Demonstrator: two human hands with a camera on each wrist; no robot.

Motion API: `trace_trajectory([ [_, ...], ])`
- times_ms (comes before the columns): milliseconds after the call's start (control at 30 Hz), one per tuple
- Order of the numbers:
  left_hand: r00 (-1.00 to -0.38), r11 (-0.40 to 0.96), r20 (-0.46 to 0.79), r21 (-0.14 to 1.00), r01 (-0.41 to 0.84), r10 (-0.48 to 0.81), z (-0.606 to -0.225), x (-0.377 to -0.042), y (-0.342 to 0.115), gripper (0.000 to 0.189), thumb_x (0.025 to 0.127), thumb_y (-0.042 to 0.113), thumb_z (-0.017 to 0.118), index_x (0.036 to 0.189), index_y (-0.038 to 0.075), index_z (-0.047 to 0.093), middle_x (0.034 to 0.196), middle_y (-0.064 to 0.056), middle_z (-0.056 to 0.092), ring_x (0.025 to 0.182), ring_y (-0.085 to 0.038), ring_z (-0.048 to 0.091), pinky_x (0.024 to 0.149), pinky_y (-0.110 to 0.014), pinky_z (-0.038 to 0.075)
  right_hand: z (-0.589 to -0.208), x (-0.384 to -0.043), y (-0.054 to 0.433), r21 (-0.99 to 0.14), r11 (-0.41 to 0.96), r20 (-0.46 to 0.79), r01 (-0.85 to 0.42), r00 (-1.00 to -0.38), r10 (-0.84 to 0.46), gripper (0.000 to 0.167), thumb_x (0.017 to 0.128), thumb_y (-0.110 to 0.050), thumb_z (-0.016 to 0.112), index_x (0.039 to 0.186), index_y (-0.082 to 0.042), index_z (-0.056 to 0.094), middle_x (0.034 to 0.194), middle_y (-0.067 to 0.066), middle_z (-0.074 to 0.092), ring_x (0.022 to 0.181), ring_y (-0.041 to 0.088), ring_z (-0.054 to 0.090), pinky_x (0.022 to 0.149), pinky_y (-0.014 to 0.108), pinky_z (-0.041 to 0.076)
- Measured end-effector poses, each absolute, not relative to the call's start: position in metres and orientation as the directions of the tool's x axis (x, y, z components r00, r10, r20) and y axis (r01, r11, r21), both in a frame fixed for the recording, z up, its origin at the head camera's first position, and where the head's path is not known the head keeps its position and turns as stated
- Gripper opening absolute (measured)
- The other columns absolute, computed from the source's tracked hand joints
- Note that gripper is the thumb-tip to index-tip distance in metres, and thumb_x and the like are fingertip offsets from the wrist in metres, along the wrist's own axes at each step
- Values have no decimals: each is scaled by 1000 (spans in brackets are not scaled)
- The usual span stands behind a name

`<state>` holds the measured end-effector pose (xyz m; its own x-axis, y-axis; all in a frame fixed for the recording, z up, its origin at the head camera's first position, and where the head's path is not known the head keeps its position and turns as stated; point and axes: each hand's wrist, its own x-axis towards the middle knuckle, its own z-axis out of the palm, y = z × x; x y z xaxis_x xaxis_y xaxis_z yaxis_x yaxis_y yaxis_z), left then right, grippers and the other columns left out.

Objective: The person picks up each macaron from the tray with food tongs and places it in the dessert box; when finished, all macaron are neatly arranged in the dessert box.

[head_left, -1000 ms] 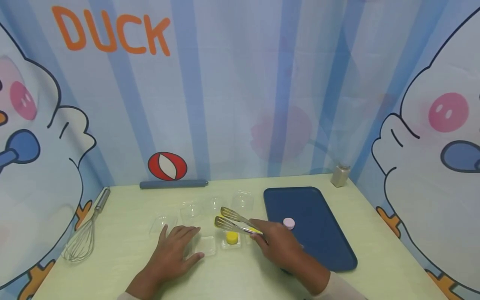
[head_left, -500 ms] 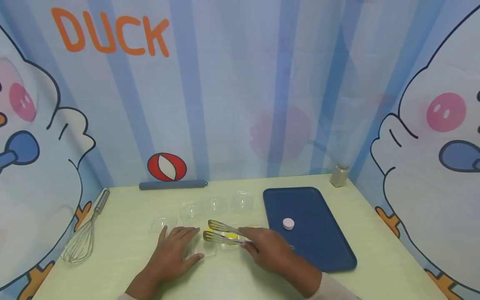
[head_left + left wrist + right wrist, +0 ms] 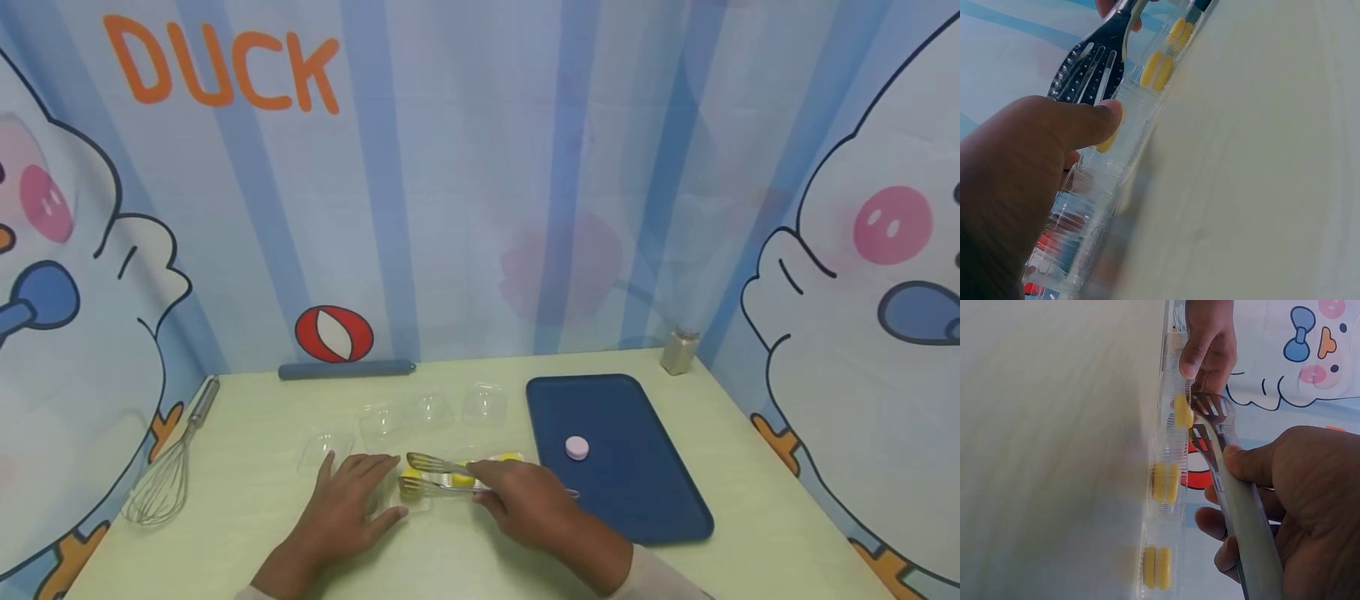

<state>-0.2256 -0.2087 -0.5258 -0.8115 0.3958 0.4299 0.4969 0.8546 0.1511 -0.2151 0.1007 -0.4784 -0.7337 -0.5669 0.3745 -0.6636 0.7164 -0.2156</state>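
My right hand (image 3: 525, 504) grips metal slotted tongs (image 3: 1232, 469). At the tongs' tips a yellow macaron (image 3: 1183, 412) sits low over a clear plastic box in the row (image 3: 1100, 178). My left hand (image 3: 341, 508) lies beside that box with fingers and thumb spread apart, thumb along the near side and fingers on the far side. Two more yellow macarons, one in the middle (image 3: 1165, 482) and one further along (image 3: 1157, 567), stand in neighbouring clear boxes. In the head view the right hand and tongs partly cover them.
Clear domed lids (image 3: 382, 422) lie behind the boxes. A blue tray (image 3: 637, 467) with one pink macaron (image 3: 577, 447) is at the right. A whisk (image 3: 168, 475) lies left, a blue rolling pin (image 3: 347, 369) and a small metal shaker (image 3: 680, 352) along the back.
My right hand has moved left and lower with the tongs, bringing the yellow macaron from above the boxes down to the one by my left hand. The left hand has stayed in place.
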Motion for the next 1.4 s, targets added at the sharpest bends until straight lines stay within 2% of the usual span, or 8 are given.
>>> trace_trajectory([
  [367,-817,856,424,159,493,392,-524,-224,-208,66,93,54,81,144,15,69,138,-1,75,128,-26,67,114,-84,38,-477,-217,94,-149,717,377,-681,-709,-596,33,100,-23,79,132,-13,76,124,1,83,108,20,81,84,40,67],
  [1400,-837,862,396,180,474,377,-524,-224,-207,65,91,51,83,144,15,70,138,-1,75,129,-27,68,115,-85,36,-471,-218,91,-200,723,295,-662,-744,-600,30,100,-22,79,129,-15,76,123,1,83,106,20,81,82,39,67],
])
